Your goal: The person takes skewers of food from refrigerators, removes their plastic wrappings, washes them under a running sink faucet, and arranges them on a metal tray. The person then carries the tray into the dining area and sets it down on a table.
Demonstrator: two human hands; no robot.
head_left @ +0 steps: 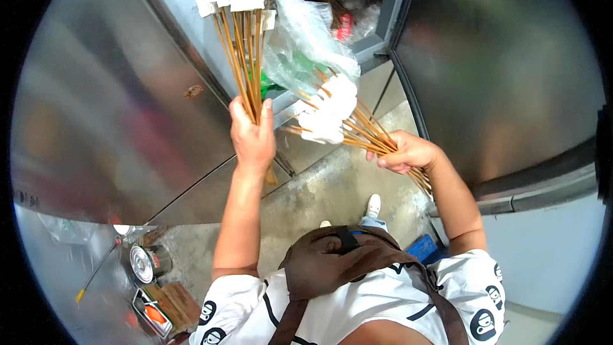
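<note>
My left hand [253,137] is closed around the lower part of a bundle of thin brown sticks, skewers [242,51] with white pieces threaded near their upper ends. This bundle stands nearly upright in view, its white pieces over the edge of an open steel cabinet. My right hand [408,152] grips a second bundle of skewers [364,126], tilted to the upper left, with similar white pieces [329,110] at the far end. Between the two bundles hangs a clear plastic bag [306,38]. What exactly the white pieces are, I cannot tell.
The cabinet's grey frame [383,32] surrounds plastic-wrapped contents. An open metal door [498,70] stands at the right, a steel panel [115,108] at the left. Down on the floor [306,201] at lower left are a can [150,263] and a tray [150,313].
</note>
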